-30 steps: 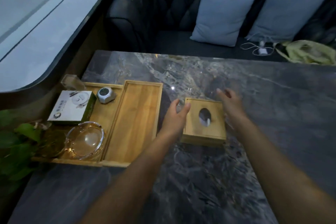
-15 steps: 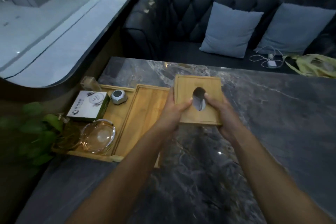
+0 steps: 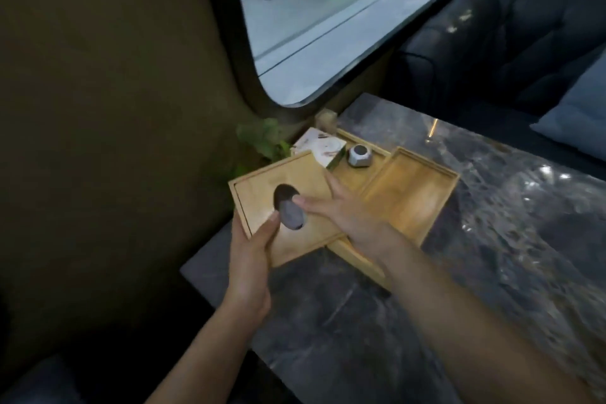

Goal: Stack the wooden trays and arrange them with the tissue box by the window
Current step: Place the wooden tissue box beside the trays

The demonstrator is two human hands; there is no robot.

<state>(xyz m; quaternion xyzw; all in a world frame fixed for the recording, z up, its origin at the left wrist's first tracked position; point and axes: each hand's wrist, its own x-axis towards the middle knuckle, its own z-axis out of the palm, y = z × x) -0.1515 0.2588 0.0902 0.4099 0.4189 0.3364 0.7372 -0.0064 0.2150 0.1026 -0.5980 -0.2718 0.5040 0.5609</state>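
Observation:
I hold the wooden tissue box (image 3: 305,180) with both hands above the near left part of the trays, its top with the oval slot tilted toward me. My left hand (image 3: 251,252) grips its near corner, thumb by the slot. My right hand (image 3: 344,210) lies on its right side, fingers spread over the top. The small wooden tray (image 3: 410,193) rests on the right part of the large wooden tray (image 3: 360,259), whose left part the box hides.
A white carton (image 3: 323,146) and a small grey faceted device (image 3: 359,156) sit in the large tray's far end. A green plant (image 3: 262,139) stands by the curved window (image 3: 328,10). The marble table (image 3: 492,239) extends right; a dark sofa with a blue cushion (image 3: 577,121) lies beyond.
The tissue box was lifted off the table by both hands and carried left, over the large tray's left part. My head turned left toward the window; the glass ashtray is now hidden.

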